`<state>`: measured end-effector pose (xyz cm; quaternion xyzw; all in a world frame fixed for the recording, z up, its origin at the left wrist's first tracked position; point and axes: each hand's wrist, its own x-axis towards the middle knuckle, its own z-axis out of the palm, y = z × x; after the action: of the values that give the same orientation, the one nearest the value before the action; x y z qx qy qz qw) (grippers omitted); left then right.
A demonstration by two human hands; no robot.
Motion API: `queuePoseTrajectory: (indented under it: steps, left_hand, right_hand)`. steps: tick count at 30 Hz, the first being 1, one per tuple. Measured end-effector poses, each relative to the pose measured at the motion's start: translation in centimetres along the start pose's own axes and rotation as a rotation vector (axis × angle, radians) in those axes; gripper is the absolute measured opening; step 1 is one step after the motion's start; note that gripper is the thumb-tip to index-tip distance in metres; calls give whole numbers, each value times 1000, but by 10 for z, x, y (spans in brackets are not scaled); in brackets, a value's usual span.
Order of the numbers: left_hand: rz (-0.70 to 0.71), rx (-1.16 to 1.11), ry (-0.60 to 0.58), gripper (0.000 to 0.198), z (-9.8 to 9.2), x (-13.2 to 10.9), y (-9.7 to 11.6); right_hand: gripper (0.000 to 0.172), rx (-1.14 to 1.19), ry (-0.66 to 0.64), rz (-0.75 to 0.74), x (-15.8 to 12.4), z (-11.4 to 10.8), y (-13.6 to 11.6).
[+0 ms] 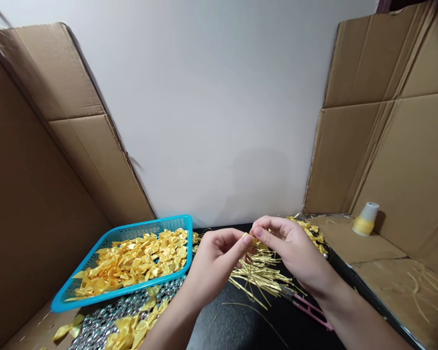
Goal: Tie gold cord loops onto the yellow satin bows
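My left hand (219, 257) and my right hand (294, 245) meet fingertip to fingertip above the dark tabletop. Both are closed in a pinch around a small yellow ribbon piece (256, 241), mostly hidden by the fingers, so its exact shape cannot be made out. Just below them lies a loose pile of gold twist ties (261, 277). Pink-handled scissors (312, 311) rest under my right forearm, their blades partly covered by the ties. To the left of my left hand is a blue plastic basket (122, 290) full of yellow ribbon bows (135, 260).
Silvery beads (105, 316) with more yellow bows (131, 330) lie in front of the basket. Behind my right hand are further gold bows (314, 233). A white-and-yellow cone (366, 218) stands on cardboard at right. Cardboard panels (365, 63) flank a pale wall (219, 97).
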<state>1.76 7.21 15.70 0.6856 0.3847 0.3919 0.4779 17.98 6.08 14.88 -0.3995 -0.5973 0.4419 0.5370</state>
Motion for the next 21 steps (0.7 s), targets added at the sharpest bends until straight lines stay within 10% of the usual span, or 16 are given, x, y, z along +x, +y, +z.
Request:
queuePoseTrajectory:
  steps: [21]
  left_hand:
    - [-67, -58, 25, 18, -1, -1, 0]
  right_hand:
    - [6, -245, 186, -236, -7, 9, -4]
